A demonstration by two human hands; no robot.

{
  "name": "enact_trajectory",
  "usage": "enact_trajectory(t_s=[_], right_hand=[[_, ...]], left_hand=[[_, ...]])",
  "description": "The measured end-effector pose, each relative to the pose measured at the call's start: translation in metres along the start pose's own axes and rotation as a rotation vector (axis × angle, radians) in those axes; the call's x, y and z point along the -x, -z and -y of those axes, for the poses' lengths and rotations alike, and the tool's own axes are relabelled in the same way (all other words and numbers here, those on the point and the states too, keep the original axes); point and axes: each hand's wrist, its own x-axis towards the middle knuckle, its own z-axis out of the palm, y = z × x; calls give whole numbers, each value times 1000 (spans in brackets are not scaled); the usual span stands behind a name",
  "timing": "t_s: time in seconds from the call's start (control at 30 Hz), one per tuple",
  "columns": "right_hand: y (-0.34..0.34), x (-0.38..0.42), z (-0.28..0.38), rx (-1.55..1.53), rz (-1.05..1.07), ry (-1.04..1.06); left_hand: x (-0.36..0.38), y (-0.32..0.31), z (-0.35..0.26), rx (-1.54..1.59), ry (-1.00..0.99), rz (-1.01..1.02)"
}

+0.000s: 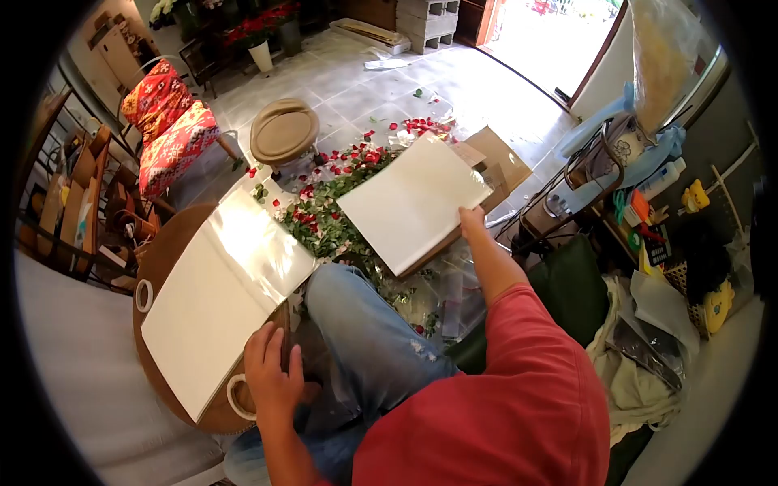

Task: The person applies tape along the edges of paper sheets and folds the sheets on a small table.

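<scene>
My right hand (472,220) pinches the right edge of a stack of white sheets (413,198), held out over the leaves and petals on the floor. My left hand (271,368) has its fingers apart, at the near edge of a round brown table (180,243), beside a long white sheet (207,312). Glossy clear film (263,243) covers the far part of that sheet. Two tape rolls lie on the table, one at the left rim (144,296) and one by my left hand (241,397).
Green leaves and red petals (328,206) cover the floor ahead. Beyond them stands a tan stool (284,131), with a patterned-cushion chair (174,134) at left. Flattened cardboard (501,166) lies behind the held stack. A cluttered rack (587,174) stands at right.
</scene>
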Motion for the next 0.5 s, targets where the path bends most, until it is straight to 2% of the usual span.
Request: enact_trajectory(t_s=[0.07,0.13,0.27,0.37,0.43,0.47,0.5], right_hand=[[3,-5,-22,48,-45,-35],[4,-4,-36,44,-142,-184],[4,-6,-50,-48,-161,-237],[6,-32,-86,55,-188,-133],[-6,-13,-86,370,-519,69],[-5,26,-40,459,-481,-31],[-9,39,-40,459,-479,-33]], left_hand=[[3,3,0,0,12,20],[7,5,1,0,26,46],[13,8,-1,-7,33,69],[20,11,-2,0,38,63],[22,13,-3,3,32,55],[23,15,-5,12,38,62],[23,16,-6,19,44,69]])
